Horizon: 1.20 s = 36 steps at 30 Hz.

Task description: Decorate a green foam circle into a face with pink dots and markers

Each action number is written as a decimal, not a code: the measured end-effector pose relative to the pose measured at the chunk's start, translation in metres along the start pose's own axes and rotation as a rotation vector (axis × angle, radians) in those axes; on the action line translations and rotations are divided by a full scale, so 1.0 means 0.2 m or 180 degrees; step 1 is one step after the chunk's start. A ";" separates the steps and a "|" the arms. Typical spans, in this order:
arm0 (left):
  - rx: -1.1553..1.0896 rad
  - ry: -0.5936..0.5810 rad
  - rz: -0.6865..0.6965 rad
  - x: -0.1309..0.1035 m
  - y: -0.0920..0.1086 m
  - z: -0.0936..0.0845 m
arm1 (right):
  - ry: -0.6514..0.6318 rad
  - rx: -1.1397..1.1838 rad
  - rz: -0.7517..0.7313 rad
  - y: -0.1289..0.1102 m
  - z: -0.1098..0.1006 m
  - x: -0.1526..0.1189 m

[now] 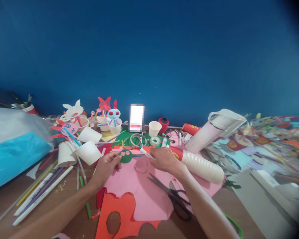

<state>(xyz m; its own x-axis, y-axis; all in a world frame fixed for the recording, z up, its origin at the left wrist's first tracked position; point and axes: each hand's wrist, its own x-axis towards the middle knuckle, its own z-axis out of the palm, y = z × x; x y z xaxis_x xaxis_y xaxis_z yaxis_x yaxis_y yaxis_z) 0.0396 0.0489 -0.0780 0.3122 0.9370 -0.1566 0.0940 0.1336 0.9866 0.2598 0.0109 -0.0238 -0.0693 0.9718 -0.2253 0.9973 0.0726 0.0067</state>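
Well left of the left hand, I see two white paper cups (88, 152) lying tipped. My left hand (112, 161) pinches a green paper disc (126, 159) bearing two pink ovals by its left edge. Between the hands, a clear round item (141, 165) rests on pink paper (149, 199). My right hand (164, 159) grips a slim white pen-like tool (146, 153), its tip toward the disc. Open scissors (175, 196) lie nearer me than that hand; a cup stack (203, 167) lies to its right.
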 end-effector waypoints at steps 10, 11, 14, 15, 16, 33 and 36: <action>-0.0209 0.0070 -0.0045 0.04 -0.03 -0.01 | 0.0594 0.0319 -0.0125 -0.08 0.03 0.00; -0.0196 0.0103 -0.0017 0.04 -0.02 -0.02 | 0.0602 0.0320 -0.0110 -0.10 0.04 0.00; -0.0154 0.0197 0.0055 0.04 0.00 -0.04 | 0.0603 0.0317 -0.0140 -0.14 0.07 0.01; -0.0148 0.0207 0.0057 0.04 0.00 -0.04 | 0.0592 0.0323 -0.0189 -0.15 0.08 0.01; -0.0147 0.0203 0.0043 0.03 0.00 -0.04 | 0.0578 0.0336 -0.0250 -0.16 0.09 0.02; -0.0604 0.0117 -0.0070 0.07 0.08 0.07 | 0.1442 0.3177 -0.0510 -0.13 0.12 0.06; -0.0525 0.0035 -0.0129 0.06 0.04 0.07 | 0.1516 0.3189 -0.0712 -0.13 0.15 0.07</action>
<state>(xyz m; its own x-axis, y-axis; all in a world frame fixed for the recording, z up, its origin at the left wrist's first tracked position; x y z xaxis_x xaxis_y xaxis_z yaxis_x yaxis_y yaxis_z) 0.0568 0.0574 -0.0734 0.3007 0.9332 -0.1967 -0.0505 0.2216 0.9738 0.2328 0.0153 -0.0572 -0.0366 0.9616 0.2721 0.5157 0.2514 -0.8191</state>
